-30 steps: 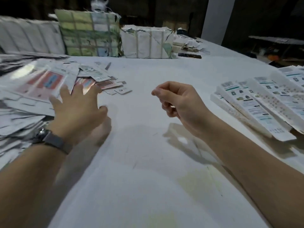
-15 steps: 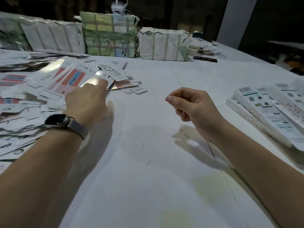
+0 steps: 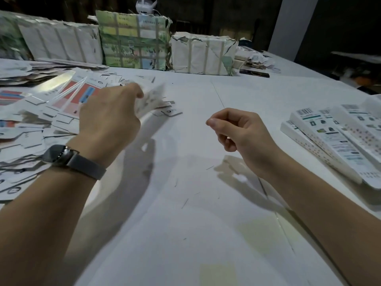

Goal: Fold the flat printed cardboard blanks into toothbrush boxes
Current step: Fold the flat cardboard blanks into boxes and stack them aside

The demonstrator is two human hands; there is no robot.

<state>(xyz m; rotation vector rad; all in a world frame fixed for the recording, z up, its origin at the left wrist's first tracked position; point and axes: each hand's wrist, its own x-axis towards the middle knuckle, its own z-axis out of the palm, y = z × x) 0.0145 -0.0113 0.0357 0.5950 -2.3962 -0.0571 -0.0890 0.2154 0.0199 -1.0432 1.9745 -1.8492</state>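
Observation:
A loose heap of flat printed cardboard blanks [image 3: 39, 112] covers the left side of the white table [image 3: 185, 223]. My left hand [image 3: 109, 116], with a dark watch on its wrist, is at the heap's right edge, pinching one blank [image 3: 150, 98] that is lifted and motion-blurred. My right hand [image 3: 237, 129] hovers over the table's middle with fingers curled and nothing in it. Folded white toothbrush boxes [image 3: 334, 137] lie in a row at the right.
Wrapped, strapped bundles stand along the table's far edge: white ones [image 3: 61, 44], a green printed one [image 3: 134, 42] and another white one [image 3: 202, 54]. A small pile of papers [image 3: 253, 60] lies behind them. A grey pillar [image 3: 292, 25] rises at the back right.
My left hand reached into the heap, closed on a blank and now lifts it off the pile toward the right. My right hand has stayed curled over the table's middle.

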